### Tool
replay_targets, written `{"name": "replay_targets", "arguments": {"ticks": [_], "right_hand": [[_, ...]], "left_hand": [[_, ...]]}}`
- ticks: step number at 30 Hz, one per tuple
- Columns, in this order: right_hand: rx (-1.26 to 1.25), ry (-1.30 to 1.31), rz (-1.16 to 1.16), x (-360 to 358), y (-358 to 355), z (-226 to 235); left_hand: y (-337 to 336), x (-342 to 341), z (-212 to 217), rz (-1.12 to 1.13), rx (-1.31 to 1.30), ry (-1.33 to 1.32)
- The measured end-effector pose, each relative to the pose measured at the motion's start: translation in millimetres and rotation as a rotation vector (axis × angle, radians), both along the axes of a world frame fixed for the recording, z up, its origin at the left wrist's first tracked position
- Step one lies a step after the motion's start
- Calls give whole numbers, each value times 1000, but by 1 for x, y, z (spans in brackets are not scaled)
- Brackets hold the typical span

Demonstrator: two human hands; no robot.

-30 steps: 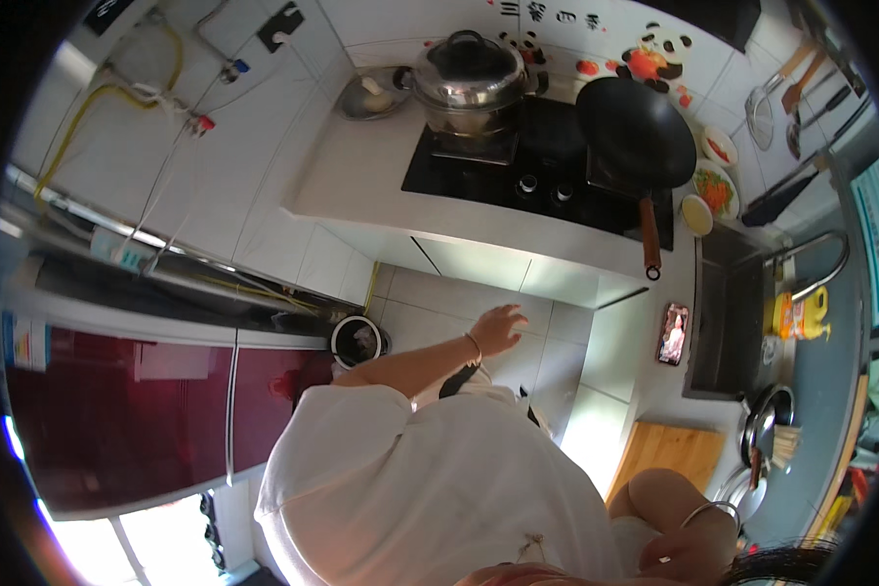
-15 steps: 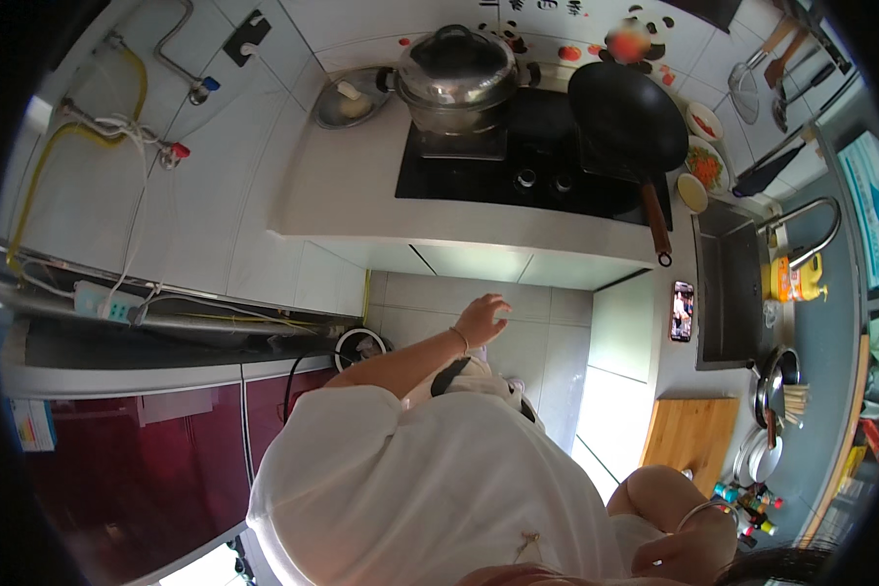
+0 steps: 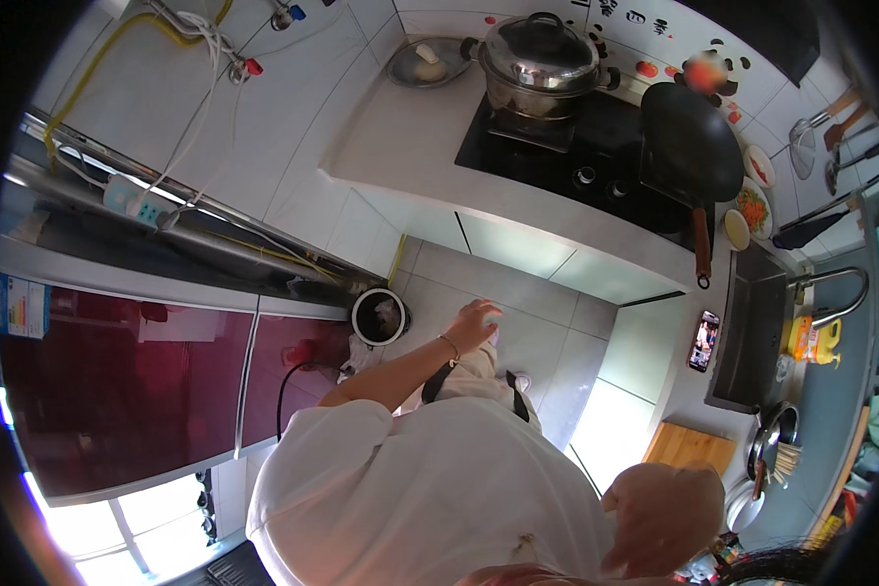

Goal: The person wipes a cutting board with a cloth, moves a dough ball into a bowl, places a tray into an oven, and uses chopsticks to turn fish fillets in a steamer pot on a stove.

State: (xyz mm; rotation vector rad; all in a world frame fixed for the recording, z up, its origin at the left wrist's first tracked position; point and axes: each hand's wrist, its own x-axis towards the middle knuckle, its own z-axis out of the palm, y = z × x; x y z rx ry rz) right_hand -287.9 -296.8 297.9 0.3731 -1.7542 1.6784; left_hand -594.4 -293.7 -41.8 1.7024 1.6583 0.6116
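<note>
Since the earlier frame, view has tilted; left hand (image 3: 474, 322) now reaches further out over the floor, grip open and empty, just beside the small bin (image 3: 378, 316). Right hand (image 3: 666, 513) hangs low, grip state unclear. Next move likely needs lowering toward the bin

There was one steel pot (image 3: 540, 61) and one black wok (image 3: 690, 143) on the stove, one phone (image 3: 703, 341) on the counter (image 3: 400, 137), one cutting board (image 3: 689, 447), and one round bin (image 3: 378, 316) on the floor.
</note>
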Motion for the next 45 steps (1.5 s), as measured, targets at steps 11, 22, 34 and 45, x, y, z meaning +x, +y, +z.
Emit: {"name": "replay_targets", "arguments": {"ticks": [11,22,34,45], "right_hand": [[-779,-529,-505,-169,98,-159],[-1225,-431,-313,-356,156,-262],[-1332,-441,-534,-375,170,-274],[-492,-751,-648,-435,256,-285]], "left_hand": [[169,-167,-6,514,63,-467],[463,-387,-23,1021,-249,-1212],[512,-413,-66,1014,-123,-1367],[358,-387,-63,915,-29,-1145]]}}
